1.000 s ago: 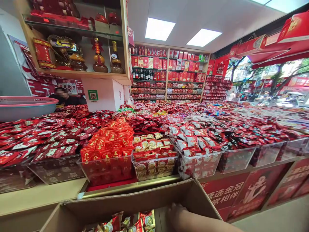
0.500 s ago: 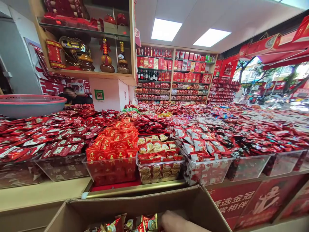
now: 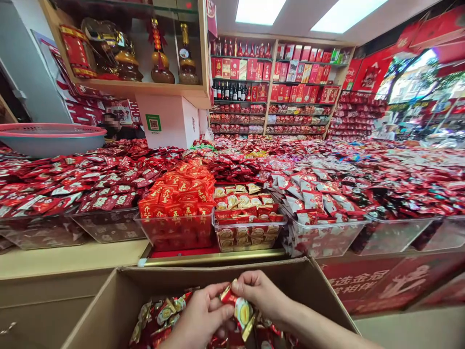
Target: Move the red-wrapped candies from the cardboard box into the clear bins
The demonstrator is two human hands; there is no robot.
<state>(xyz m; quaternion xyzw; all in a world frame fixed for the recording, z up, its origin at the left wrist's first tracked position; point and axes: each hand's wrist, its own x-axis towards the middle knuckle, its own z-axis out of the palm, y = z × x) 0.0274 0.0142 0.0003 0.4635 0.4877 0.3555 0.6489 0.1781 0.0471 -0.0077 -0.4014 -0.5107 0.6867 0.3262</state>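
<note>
Both hands meet over an open cardboard box [image 3: 119, 295] at the bottom of the view. My left hand [image 3: 201, 317] and my right hand [image 3: 259, 293] pinch the same red and gold wrapped candy packet [image 3: 238, 305] between their fingertips, just above the pile of similar packets [image 3: 160, 315] inside the box. Right behind the box, on the counter, stands a clear plastic bin [image 3: 249, 228] holding the same kind of red and gold packets.
Clear bins heaped with red candy packets [image 3: 178, 203] cover the whole counter. A pink-rimmed basin [image 3: 51, 138] sits at the far left. Shelves of red gift boxes and bottles [image 3: 272, 82] line the back wall. A person [image 3: 114, 123] is behind the counter at left.
The view has tilted downward. My left hand has come into view, and both hands have risen and closed on one candy packet above the box.
</note>
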